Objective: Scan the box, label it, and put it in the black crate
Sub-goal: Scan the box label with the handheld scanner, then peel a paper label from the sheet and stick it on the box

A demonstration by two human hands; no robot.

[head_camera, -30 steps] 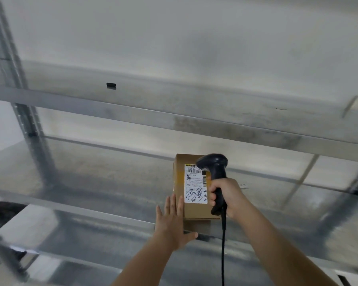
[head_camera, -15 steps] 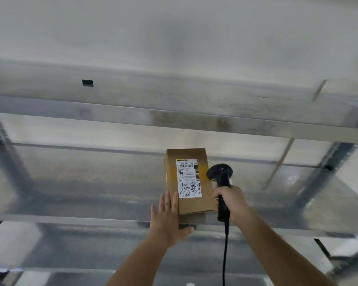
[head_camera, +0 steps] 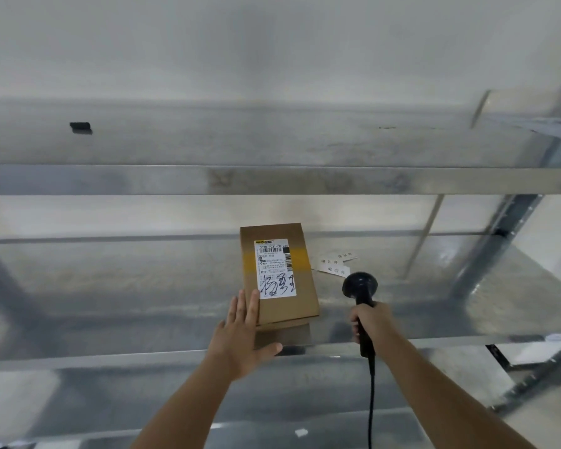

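Head view: the box (head_camera: 277,272) is propped on the shelf (head_camera: 110,322), steadied by the flat, open left hand (head_camera: 240,338). The scanner (head_camera: 360,286) is clenched in the right hand (head_camera: 368,322), right of the box. Scanning seems underway; labelling and crating remain, no crate being seen. Slips (head_camera: 334,264) lie beyond the scanner; room is left elsewhere, though the box's near end sits close to the shelf edge.

Single head-worn wide-angle view, facing forward and slightly down into metal shelf (head_camera: 143,306). Close range: both forearms enter from bottom edge. Upper shelf beam (head_camera: 110,179) crosses mid-frame. No second view.
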